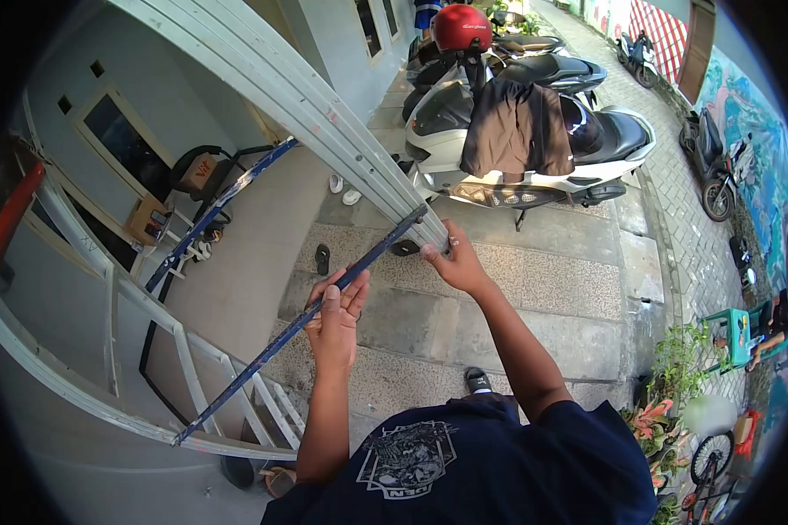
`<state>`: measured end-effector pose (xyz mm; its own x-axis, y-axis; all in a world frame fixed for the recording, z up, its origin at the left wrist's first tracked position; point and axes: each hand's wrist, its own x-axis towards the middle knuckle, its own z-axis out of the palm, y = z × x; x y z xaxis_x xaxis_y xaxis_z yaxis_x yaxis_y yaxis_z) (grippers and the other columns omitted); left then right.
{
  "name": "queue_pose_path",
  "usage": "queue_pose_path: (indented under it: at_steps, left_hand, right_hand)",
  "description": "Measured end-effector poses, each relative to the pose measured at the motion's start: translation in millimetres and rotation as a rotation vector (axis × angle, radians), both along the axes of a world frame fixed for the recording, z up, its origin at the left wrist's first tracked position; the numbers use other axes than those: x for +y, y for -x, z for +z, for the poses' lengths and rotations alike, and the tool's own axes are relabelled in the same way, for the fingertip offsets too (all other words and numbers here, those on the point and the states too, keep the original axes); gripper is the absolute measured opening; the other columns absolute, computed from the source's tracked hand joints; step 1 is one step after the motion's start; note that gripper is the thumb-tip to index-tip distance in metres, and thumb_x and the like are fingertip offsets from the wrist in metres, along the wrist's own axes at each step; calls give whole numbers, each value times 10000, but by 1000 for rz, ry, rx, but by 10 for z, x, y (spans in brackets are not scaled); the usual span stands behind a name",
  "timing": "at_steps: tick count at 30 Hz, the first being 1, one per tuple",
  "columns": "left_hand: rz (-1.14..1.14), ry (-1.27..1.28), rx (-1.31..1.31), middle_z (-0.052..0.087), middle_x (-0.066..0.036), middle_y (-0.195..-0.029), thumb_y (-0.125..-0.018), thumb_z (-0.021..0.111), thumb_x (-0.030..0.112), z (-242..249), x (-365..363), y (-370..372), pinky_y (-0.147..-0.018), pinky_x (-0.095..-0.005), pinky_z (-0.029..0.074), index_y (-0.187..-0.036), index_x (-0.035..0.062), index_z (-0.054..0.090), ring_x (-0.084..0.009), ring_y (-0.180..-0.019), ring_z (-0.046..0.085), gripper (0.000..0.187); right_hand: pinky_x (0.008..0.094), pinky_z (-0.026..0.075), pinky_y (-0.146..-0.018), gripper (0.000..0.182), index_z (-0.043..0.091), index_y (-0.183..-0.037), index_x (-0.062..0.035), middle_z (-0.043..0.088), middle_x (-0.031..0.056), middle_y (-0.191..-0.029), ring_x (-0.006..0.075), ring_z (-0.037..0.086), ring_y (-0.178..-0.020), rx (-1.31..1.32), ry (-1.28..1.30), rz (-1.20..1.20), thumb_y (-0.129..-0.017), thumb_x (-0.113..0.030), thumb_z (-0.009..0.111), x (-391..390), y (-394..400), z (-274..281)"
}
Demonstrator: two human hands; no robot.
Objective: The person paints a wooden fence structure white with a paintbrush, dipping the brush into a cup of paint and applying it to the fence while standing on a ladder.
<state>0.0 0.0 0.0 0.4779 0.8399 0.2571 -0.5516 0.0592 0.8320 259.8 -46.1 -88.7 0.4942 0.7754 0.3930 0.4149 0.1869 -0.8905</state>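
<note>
A pale metal ladder frame (131, 302) with rungs curves across the left side of the view. A grooved pale metal rail (324, 127) runs from the top left down to the middle. A blue bar (271, 350) with worn paint reaches from that rail's lower end to the ladder frame. My left hand (333, 319) is closed on the blue bar, thumb across its front and fingers behind. My right hand (455, 261) grips the rail's lower end, its thumb on the face. A second blue bar (223, 206) slants farther back.
Parked motorbikes stand ahead, the nearest white scooter (538, 175) draped with a brown jacket (515, 131) beside a red helmet (462, 28). Sandals (322, 258) lie on the paving. Plants (665, 411), a bicycle (711, 457) and a person's arm at a green table (734, 337) are at right.
</note>
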Motion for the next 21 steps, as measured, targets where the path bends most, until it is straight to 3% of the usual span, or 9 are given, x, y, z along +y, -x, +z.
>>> queue_pose_path:
  at_steps: [6,8,9,11,15,16,18,20,21]
  left_hand:
    - [28,-82,-1,649,-217,-1328,-1104,488,171,-131,40,-23,-1095,-450,521,-1300,-10,567,-327,-1234,663,279]
    - [57,-54,-17,658,-214,-1310,-1104,493,178,-127,9,-60,-1078,-436,534,-1299,-19,563,-312,-1219,672,285]
    - [89,-61,-26,658,-214,-1310,-1104,493,178,-127,-21,-62,-1078,-436,534,-1299,-19,563,-312,-1219,672,285]
    - [117,-27,46,662,-208,-1299,-1104,500,188,-101,-67,-83,-1065,-420,542,-1288,-29,561,-302,-1210,678,292]
    - [-92,137,298,618,-194,-1408,-1101,513,224,164,-158,178,-1065,-419,525,-1428,-13,520,-304,-1306,614,403]
    - [-17,123,281,618,-194,-1408,-1101,513,224,242,-208,348,-1065,-419,525,-1428,-13,520,-304,-1306,614,403]
    - [-251,-231,589,583,-196,-1464,-1083,563,246,462,-348,776,-1097,-432,499,-1445,-48,508,-312,-1378,556,469]
    - [-212,-380,597,603,-223,-1425,-1073,580,227,874,-538,1280,-1097,-456,501,-1432,-52,523,-326,-1347,580,458]
    - [-271,-532,611,623,-251,-1386,-1063,597,209,1008,-645,1551,-1096,-480,503,-1419,-56,538,-341,-1317,605,447]
  right_hand:
    - [435,476,-928,579,577,-1235,-20,612,226,-1092,350,589,-1057,45,4,45,-921,-475,751,4,-33,-44]
    - [379,504,-863,503,552,-1222,-3,640,152,-1098,218,618,-960,-55,56,5,-971,-409,709,-9,-56,-12]
    - [379,504,-863,503,552,-1222,-3,640,152,-1098,218,618,-960,-65,48,36,-971,-409,709,-13,-57,14]
    - [407,473,-953,523,571,-1265,-22,633,206,-1161,290,604,-1104,29,72,81,-943,-398,743,-62,-79,74]
    - [356,351,-1147,556,481,-1479,-8,557,150,-1417,243,486,-1344,94,203,306,-1021,-281,637,-231,-436,130]
    - [341,296,-1186,534,448,-1517,-1,504,140,-1490,227,431,-1395,137,231,402,-1061,-256,556,-286,-521,266]
    - [386,280,-1203,557,417,-1550,-28,467,101,-1549,247,398,-1451,291,170,545,-1102,-355,465,-171,-800,65]
    - [449,278,-1197,703,322,-1618,-109,378,54,-1637,247,342,-1516,440,143,553,-1085,-554,435,-141,-976,-11]
    - [440,285,-1194,658,356,-1597,-107,392,41,-1625,253,363,-1504,475,93,566,-1090,-516,455,-128,-957,123]
